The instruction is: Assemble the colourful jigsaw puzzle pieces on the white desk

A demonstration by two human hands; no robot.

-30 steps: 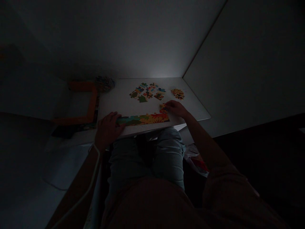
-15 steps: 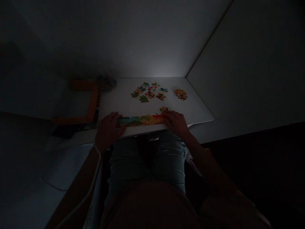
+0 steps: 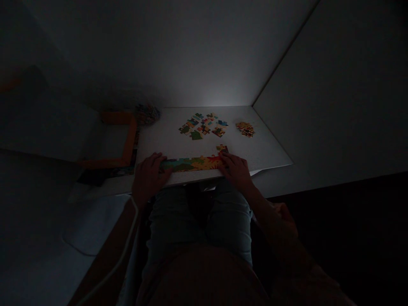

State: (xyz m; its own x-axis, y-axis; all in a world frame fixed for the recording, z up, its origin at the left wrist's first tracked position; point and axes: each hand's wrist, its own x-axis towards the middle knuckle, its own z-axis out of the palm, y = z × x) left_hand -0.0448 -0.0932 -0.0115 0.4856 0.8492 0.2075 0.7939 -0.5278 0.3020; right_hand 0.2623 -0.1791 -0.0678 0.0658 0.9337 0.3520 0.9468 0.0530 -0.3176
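From the head view, in dim light, we see a white desk point(image 3: 264, 148) set into a corner. Along its near edge lies a joined strip of puzzle point(image 3: 193, 163). Our left hand point(image 3: 149, 176) rests flat, fingers spread and holding nothing, on the strip's left end. Our right hand point(image 3: 236, 169) lies likewise opened out on the strip's right end, fingertips just beside a single piece point(image 3: 222, 148) that juts up from the strip. Farther back, a scatter of loose pieces point(image 3: 204, 125) sits mid-desk, with a smaller heap of pieces point(image 3: 245, 128) well apart to its right. An orange tray point(image 3: 127, 144) lies left of the desk.
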